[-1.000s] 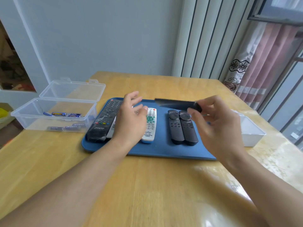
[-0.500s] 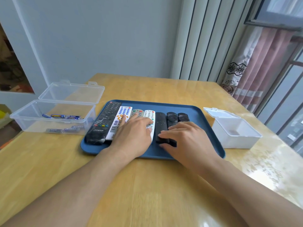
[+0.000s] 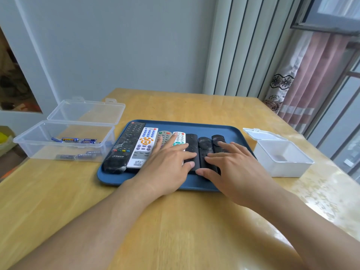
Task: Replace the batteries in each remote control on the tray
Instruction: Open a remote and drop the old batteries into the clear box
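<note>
Both palms flat, fingers straight: left hand (image 3: 167,162) and right hand (image 3: 231,168) pressing remotes (image 3: 145,147) together on tray (image 3: 198,125), likely tidying row, gripping nothing

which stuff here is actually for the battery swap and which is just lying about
For the job:
- remotes in a row on the blue tray
- batteries in the clear open box
- left hand and right hand, resting flat on the remotes

Just there:
- white open box, use unclear
- curtain
- wooden table
</note>
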The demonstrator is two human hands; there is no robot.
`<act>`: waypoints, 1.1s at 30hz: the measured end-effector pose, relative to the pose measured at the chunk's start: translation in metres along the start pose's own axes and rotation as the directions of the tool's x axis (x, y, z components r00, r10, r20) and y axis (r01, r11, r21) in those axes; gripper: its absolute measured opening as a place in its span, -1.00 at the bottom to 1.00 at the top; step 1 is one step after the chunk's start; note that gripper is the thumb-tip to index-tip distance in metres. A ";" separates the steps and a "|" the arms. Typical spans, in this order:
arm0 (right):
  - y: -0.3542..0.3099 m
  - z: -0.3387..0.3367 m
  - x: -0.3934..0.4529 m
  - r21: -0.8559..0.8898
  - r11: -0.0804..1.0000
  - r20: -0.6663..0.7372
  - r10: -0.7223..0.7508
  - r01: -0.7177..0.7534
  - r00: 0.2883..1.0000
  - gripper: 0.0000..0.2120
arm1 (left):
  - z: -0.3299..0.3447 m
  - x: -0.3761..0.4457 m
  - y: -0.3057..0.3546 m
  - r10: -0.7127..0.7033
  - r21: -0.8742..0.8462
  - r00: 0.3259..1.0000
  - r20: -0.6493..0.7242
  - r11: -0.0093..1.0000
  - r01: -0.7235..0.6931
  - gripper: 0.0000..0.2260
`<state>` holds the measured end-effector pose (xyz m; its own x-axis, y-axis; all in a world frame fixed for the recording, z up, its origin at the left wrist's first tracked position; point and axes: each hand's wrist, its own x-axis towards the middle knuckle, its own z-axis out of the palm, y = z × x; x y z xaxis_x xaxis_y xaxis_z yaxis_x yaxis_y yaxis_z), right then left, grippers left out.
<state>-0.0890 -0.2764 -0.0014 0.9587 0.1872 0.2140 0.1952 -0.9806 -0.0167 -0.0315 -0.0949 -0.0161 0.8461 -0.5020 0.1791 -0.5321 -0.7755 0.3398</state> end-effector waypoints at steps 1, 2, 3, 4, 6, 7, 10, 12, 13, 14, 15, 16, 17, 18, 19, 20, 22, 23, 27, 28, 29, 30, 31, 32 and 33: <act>-0.003 -0.003 -0.002 -0.006 1.000 -0.029 0.014 -0.014 0.999 -0.43 | 0.001 0.000 0.000 -0.003 0.007 1.000 -0.002 1.000 0.003 -0.64; -0.005 -0.006 -0.004 -0.025 0.999 -0.066 0.032 -0.034 0.997 -0.46 | 0.001 0.000 0.000 -0.005 0.011 1.000 -0.004 1.000 0.005 -0.64; -0.009 -0.008 -0.005 -0.056 0.997 -0.105 0.053 -0.059 0.993 -0.49 | 0.002 0.000 0.000 -0.007 0.014 1.000 -0.004 1.000 0.007 -0.64; -0.013 -0.010 -0.006 -0.094 0.992 -0.131 0.072 -0.085 0.989 -0.52 | 0.002 0.000 0.000 -0.007 0.016 1.000 0.000 1.000 0.007 -0.64; -0.022 -0.014 -0.008 -0.155 0.979 -0.116 0.117 -0.134 0.986 -0.49 | 0.002 0.000 0.001 -0.011 0.021 1.000 0.003 1.000 0.011 -0.64; -0.028 -0.015 -0.009 -0.172 0.973 -0.087 0.140 -0.153 0.986 -0.48 | 0.001 0.000 0.001 -0.014 0.024 1.000 0.002 1.000 0.014 -0.64; -0.034 -0.014 -0.011 -0.172 0.964 -0.015 0.204 -0.203 0.979 -0.51 | 0.000 0.000 0.002 -0.014 0.027 1.000 0.006 1.000 0.014 -0.65; -0.033 -0.013 -0.010 -0.133 0.962 -0.013 0.241 -0.240 0.971 -0.58 | 0.000 0.000 0.002 -0.017 0.026 1.000 0.014 1.000 0.017 -0.65; -0.033 -0.014 -0.010 -0.111 0.960 -0.016 0.258 -0.258 0.966 -0.61 | 0.000 0.000 0.002 -0.018 0.025 1.000 0.013 1.000 0.018 -0.65; -0.032 -0.015 -0.010 -0.094 0.957 -0.025 0.275 -0.276 0.961 -0.63 | 0.000 0.000 0.002 -0.017 0.022 1.000 0.009 1.000 0.017 -0.65; -0.031 -0.017 -0.010 -0.084 0.952 -0.045 0.291 -0.294 0.956 -0.64 | 0.000 0.000 0.002 -0.016 0.018 1.000 0.002 1.000 0.016 -0.65; -0.030 -0.019 -0.009 -0.081 0.948 -0.076 0.303 -0.308 0.950 -0.65 | 0.000 -0.001 0.002 -0.014 0.016 1.000 -0.006 1.000 0.014 -0.65; -0.029 -0.022 -0.008 -0.078 0.943 -0.114 0.314 -0.324 0.942 -0.66 | 0.000 -0.001 0.002 -0.012 0.017 1.000 -0.010 1.000 0.012 -0.64; -0.027 -0.025 -0.008 -0.076 0.937 -0.159 0.327 -0.342 0.931 -0.67 | 0.001 -0.001 0.002 -0.008 0.020 1.000 -0.016 1.000 0.008 -0.64; -0.026 -0.029 -0.006 -0.069 0.932 -0.209 0.334 -0.355 0.919 -0.68 | 0.000 -0.001 0.002 -0.002 0.024 1.000 -0.029 1.000 0.003 -0.64; -0.023 -0.032 -0.006 -0.047 0.933 -0.253 0.335 -0.357 0.908 -0.69 | 0.000 -0.001 0.002 0.004 0.028 0.999 -0.054 1.000 -0.002 -0.64; -0.019 -0.037 -0.006 0.082 0.950 -0.329 0.313 -0.303 0.891 -0.69 | -0.001 -0.001 0.004 0.004 -0.020 0.987 -0.162 1.000 -0.007 -0.63; -0.017 -0.037 -0.006 0.230 0.944 -0.350 0.306 -0.235 0.885 -0.70 | -0.002 0.000 0.006 -0.020 -0.108 0.974 -0.225 0.994 -0.005 -0.62; -0.015 -0.039 -0.004 0.958 0.287 -0.121 0.332 0.022 0.935 -0.79 | -0.013 0.001 0.018 -0.120 -0.779 0.985 -0.128 0.627 -0.024 -0.57; -0.015 -0.038 -0.003 0.987 0.163 -0.052 0.327 -0.002 0.943 -0.80 | -0.015 0.001 0.020 -0.103 -0.874 0.990 -0.097 0.484 -0.035 -0.60; -0.015 -0.035 -0.002 0.993 0.110 -0.002 0.333 -0.037 0.943 -0.79 | -0.017 0.001 0.022 -0.101 -0.926 0.991 -0.092 0.373 -0.048 -0.64; -0.014 -0.032 0.000 0.995 0.081 0.034 0.349 -0.067 0.937 -0.77 | -0.018 0.000 0.024 -0.117 -0.954 0.988 -0.102 0.291 -0.064 -0.69; -0.014 -0.029 0.002 0.994 0.054 0.065 0.369 -0.091 0.927 -0.75 | -0.018 0.000 0.026 -0.148 -0.970 0.982 -0.119 0.230 -0.083 -0.74; -0.013 -0.025 0.003 0.993 0.029 0.092 0.385 -0.112 0.918 -0.72 | -0.016 -0.001 0.028 -0.193 -0.978 0.972 -0.134 0.183 -0.098 -0.78; -0.013 -0.022 0.004 0.992 0.009 0.113 0.390 -0.127 0.914 -0.69 | -0.014 -0.001 0.029 -0.247 -0.982 0.958 -0.146 0.154 -0.110 -0.81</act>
<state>-0.0923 -0.2645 0.0210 0.9757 -0.2047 0.0782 0.0850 0.0246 -0.9961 -0.0468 -0.1114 0.0066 0.9467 -0.2330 0.2223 -0.1438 0.3118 0.9392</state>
